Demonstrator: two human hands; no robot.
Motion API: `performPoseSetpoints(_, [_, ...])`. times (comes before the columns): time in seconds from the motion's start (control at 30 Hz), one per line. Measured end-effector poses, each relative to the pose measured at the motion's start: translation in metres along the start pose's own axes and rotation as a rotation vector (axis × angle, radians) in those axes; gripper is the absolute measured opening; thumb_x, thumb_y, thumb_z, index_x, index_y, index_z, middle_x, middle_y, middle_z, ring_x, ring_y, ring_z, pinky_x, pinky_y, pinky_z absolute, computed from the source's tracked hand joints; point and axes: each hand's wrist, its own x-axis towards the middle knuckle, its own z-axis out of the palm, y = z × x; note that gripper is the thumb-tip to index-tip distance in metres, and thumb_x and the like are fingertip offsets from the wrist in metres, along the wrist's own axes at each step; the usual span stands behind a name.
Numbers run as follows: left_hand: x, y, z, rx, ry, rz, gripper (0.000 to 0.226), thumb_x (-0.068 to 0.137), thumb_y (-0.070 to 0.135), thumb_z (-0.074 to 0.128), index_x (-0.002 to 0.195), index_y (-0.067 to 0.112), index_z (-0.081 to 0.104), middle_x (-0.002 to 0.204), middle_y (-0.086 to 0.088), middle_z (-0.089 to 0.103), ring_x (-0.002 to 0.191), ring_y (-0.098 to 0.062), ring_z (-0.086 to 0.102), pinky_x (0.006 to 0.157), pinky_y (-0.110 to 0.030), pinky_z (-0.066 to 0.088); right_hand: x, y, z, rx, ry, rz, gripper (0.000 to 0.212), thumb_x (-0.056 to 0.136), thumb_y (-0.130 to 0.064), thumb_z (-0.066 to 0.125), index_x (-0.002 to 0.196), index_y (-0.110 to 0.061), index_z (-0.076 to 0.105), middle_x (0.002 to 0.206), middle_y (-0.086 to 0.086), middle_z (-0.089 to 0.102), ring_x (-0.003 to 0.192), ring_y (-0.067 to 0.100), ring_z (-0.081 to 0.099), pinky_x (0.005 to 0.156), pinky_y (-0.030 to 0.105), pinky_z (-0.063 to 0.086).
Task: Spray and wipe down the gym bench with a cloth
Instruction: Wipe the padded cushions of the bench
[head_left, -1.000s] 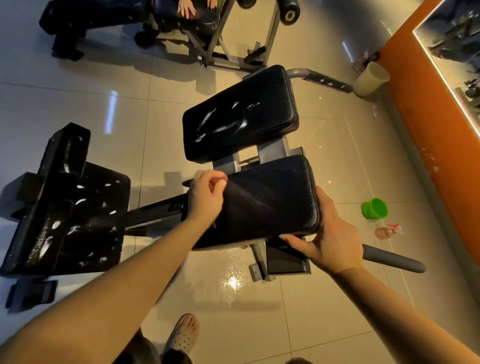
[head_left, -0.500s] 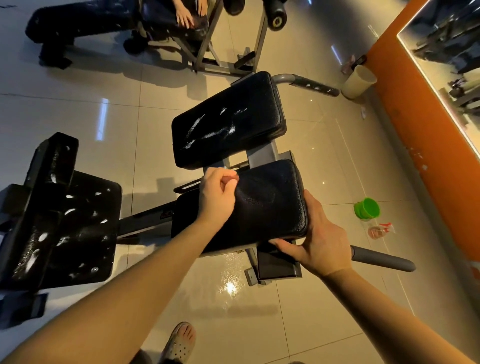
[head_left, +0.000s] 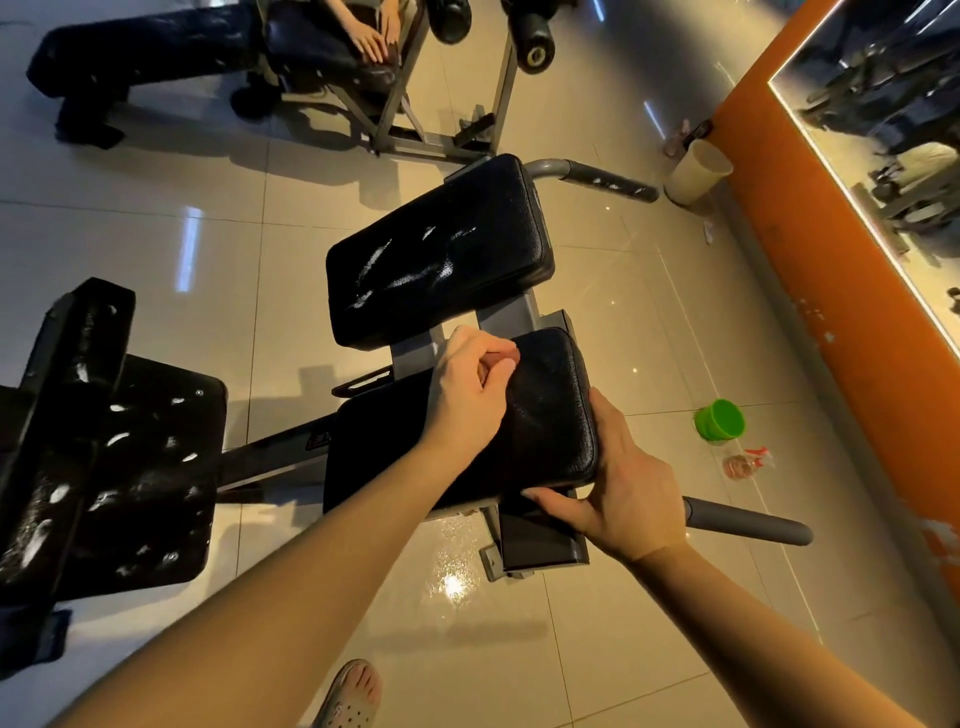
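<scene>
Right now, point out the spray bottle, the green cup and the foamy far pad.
spray bottle (head_left: 744, 464), head view, clear body lying on the floor
green cup (head_left: 720, 422), head view, its outer wall
far pad (head_left: 441, 254), head view, foam-streaked top face

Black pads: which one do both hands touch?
The nearest pad, at centre: left hand rests on top, right hand grips its edge. The far pad and left pad, streaked white, are untouched.

Near side of pad (head_left: 550, 415): open floor (head_left: 467, 649), passable. Far side: narrow gap only, then second pad (head_left: 441, 249). Left of pad: frame bar (head_left: 270, 460) and wide cushion (head_left: 135, 467) in the way. Under pad's near-right corner: bracket (head_left: 540, 543). Right of pad: jutting handle (head_left: 748, 521); past it, cup (head_left: 719, 420) and bottle (head_left: 743, 464) on floor.
</scene>
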Motion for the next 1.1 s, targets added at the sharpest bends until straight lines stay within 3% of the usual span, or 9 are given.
performPoseSetpoints(0.1, [-0.039,0.012,-0.003,-0.017,-0.141,0.103,0.01,0.097,0.012,0.066,0.101,0.02,0.07,0.107,0.011,0.056,0.105,-0.014,0.058,0.086,-0.023,0.05,0.0,0.0,-0.002,0.015,0.0,-0.012,0.113,0.074,-0.092,0.053,0.158,-0.027,0.016,0.145,-0.01,0.047,0.071,0.011,0.066,0.058,0.034,0.06])
performPoseSetpoints(0.2, [-0.061,0.009,-0.017,0.036,-0.233,0.257,0.012,0.096,0.009,0.066,0.104,0.015,0.071,0.107,0.011,0.057,0.107,-0.014,0.056,0.089,-0.027,0.05,0.0,0.0,-0.003,0.012,0.008,-0.017,0.112,0.075,-0.092,0.052,0.158,-0.025,0.019,0.143,-0.01,0.048,0.071,0.011,0.066,0.057,0.032,0.059])
performPoseSetpoints(0.4, [0.022,0.002,0.004,0.054,-0.009,0.025,0.012,0.097,0.008,0.062,0.101,0.016,0.069,0.109,0.007,0.052,0.102,-0.017,0.059,0.089,-0.04,0.055,0.001,0.0,-0.002,-0.007,-0.006,0.004,0.114,0.072,-0.095,0.05,0.158,-0.026,0.017,0.145,-0.01,0.047,0.07,0.014,0.066,0.058,0.037,0.06])
performPoseSetpoints(0.57, [-0.066,0.044,0.009,-0.034,-0.234,0.247,0.013,0.097,0.01,0.062,0.105,0.014,0.071,0.11,0.008,0.054,0.111,-0.013,0.052,0.095,-0.026,0.049,-0.001,0.004,0.001,-0.063,-0.032,0.036,0.116,0.073,-0.093,0.051,0.158,-0.024,0.012,0.142,-0.003,0.053,0.074,0.013,0.067,0.062,0.035,0.06])
performPoseSetpoints(0.67, [-0.06,0.032,-0.001,0.027,-0.283,0.34,0.014,0.098,0.008,0.062,0.107,0.013,0.071,0.11,0.007,0.056,0.109,-0.015,0.052,0.096,-0.028,0.047,0.0,0.003,0.0,-0.042,-0.022,0.029,0.115,0.073,-0.094,0.048,0.158,-0.023,0.016,0.141,-0.006,0.052,0.069,0.011,0.066,0.059,0.033,0.059])
performPoseSetpoints(0.8, [0.02,0.015,0.011,0.029,-0.109,0.146,0.011,0.099,0.013,0.061,0.104,0.018,0.069,0.108,0.008,0.053,0.104,-0.015,0.056,0.095,-0.042,0.052,0.001,-0.002,-0.004,-0.015,0.007,-0.007,0.116,0.073,-0.095,0.05,0.158,-0.023,0.018,0.146,-0.008,0.047,0.066,0.013,0.065,0.056,0.037,0.058])
performPoseSetpoints(0.9, [0.023,0.025,0.022,0.03,-0.094,0.101,0.01,0.099,0.013,0.061,0.104,0.017,0.069,0.11,0.007,0.052,0.107,-0.018,0.057,0.095,-0.04,0.053,0.0,-0.001,-0.004,-0.025,0.003,-0.005,0.117,0.073,-0.094,0.051,0.159,-0.022,0.018,0.148,-0.008,0.046,0.07,0.014,0.067,0.058,0.036,0.058])
performPoseSetpoints(1.0, [-0.039,0.042,0.014,0.043,-0.227,0.28,0.012,0.098,0.01,0.06,0.105,0.014,0.069,0.11,0.005,0.054,0.109,-0.014,0.05,0.095,-0.027,0.044,-0.002,0.004,0.0,-0.061,-0.013,0.015,0.118,0.072,-0.094,0.048,0.158,-0.021,0.015,0.15,-0.003,0.048,0.076,0.018,0.07,0.063,0.036,0.058])
performPoseSetpoints(1.1, [-0.052,0.036,0.005,0.063,-0.302,0.416,0.015,0.098,0.013,0.059,0.109,0.011,0.07,0.111,0.003,0.056,0.107,-0.014,0.05,0.095,-0.025,0.044,-0.002,0.005,0.003,-0.076,-0.015,0.025,0.119,0.072,-0.096,0.044,0.158,-0.021,0.013,0.146,0.0,0.053,0.075,0.016,0.069,0.063,0.034,0.059])
